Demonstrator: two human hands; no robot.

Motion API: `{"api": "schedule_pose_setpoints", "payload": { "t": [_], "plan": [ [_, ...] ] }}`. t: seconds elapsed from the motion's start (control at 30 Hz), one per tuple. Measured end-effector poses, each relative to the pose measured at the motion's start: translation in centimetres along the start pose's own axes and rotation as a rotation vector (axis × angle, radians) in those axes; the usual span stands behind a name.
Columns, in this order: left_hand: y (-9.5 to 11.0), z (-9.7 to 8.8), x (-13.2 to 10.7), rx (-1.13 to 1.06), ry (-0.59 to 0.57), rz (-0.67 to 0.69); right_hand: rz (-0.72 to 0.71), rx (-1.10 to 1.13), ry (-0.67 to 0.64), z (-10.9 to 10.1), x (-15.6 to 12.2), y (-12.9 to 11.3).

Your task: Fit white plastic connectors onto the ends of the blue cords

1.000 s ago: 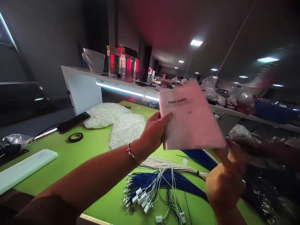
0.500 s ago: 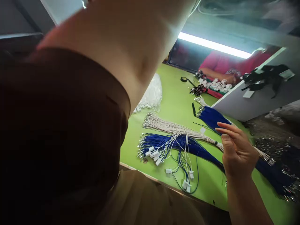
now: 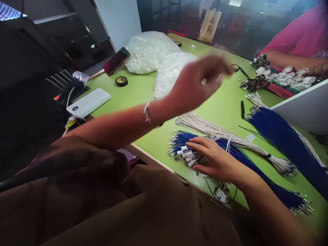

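My left hand (image 3: 202,80) is above the table in front of the clear plastic bags. Its fingers curl inward but motion smears them; a small pale spot shows by them, too blurred to name. My right hand (image 3: 217,159) hovers low over the wires, palm down, thumb and fingers apart and nothing visible between them. Beside its fingertips lie white connectors (image 3: 188,155) on blue and white wires. A bundle of blue wires (image 3: 253,167) with bare metal terminals runs under that hand. Behind it lies a bundle of white wires (image 3: 241,141), bound with black tape.
Plastic bags of white parts (image 3: 151,51) stand at the back. On the left are a tape roll (image 3: 121,81), a phone (image 3: 116,61) and a white power bank (image 3: 89,102). More blue wires (image 3: 284,136) lie right, near a grey divider (image 3: 304,109). A person in pink sits across.
My left arm has dropped from high across the view to over the table. My right hand has moved left and down to the white connectors, with its fingers spreading. The view has swung left.
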State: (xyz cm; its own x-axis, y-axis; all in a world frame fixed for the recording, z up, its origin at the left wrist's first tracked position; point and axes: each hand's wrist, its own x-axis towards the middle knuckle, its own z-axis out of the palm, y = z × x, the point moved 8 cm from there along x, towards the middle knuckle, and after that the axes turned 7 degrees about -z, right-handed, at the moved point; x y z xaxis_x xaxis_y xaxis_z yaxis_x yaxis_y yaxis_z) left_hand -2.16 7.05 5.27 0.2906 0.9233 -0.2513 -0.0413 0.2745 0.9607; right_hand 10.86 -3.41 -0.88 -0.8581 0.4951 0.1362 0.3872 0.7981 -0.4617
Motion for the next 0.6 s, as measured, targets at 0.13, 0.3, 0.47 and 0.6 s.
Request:
{"api": "schedule_pose_setpoints", "payload": {
  "t": [0.13,0.3,0.47,0.6],
  "plan": [
    [-4.0,0.4,-5.2,0.555,-0.202,0.405,0.031,-0.109,0.02,0.7,-0.8,1.0],
    [-11.7,-0.2,-6.7,0.948,-0.327,0.402,-0.036,-0.065,0.002,0.5,-2.6,0.5],
    [-13.0,0.3,-4.4,1.015,-0.379,0.441,-0.052,-0.041,0.032,-0.3,-5.0,-0.2],
    [-12.1,-0.9,-0.8,0.966,-0.388,0.448,0.003,-0.053,0.051,0.2,-6.6,0.7]
  ]
}}
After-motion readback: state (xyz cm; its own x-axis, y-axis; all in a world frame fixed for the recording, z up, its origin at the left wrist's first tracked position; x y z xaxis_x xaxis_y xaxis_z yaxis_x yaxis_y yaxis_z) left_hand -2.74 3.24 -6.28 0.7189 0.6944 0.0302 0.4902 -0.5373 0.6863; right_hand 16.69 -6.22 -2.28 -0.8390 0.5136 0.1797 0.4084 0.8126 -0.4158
